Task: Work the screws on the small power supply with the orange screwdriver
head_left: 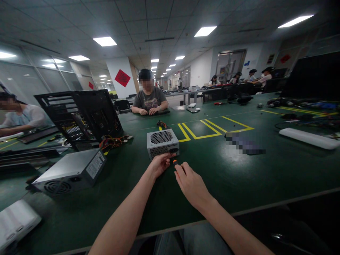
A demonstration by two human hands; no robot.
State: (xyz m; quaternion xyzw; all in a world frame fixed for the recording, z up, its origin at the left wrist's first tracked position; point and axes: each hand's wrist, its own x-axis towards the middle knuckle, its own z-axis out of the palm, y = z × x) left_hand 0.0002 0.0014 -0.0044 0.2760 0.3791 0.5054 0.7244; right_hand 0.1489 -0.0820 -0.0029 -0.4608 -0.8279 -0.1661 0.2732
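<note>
A grey computer power supply (162, 138) with a honeycomb grille sits on the green table in front of me. My right hand (191, 184) grips a screwdriver (175, 162) with an orange and black handle, its tip pointing at the lower right of the power supply's near face. Against that same face is my left hand (159, 165), its fingers curled and the thumb and forefinger reaching towards the screwdriver's tip. Whatever those fingers may pinch is too small to make out. Behind the power supply lies a bundle of cables (162, 124).
To the left are another power supply (71, 171), an open black computer case (82, 120) and a white device (18, 221). A dark flat object (245, 143) and a white bar (309, 138) lie right. Across the table (233, 184) sits a person (150, 97).
</note>
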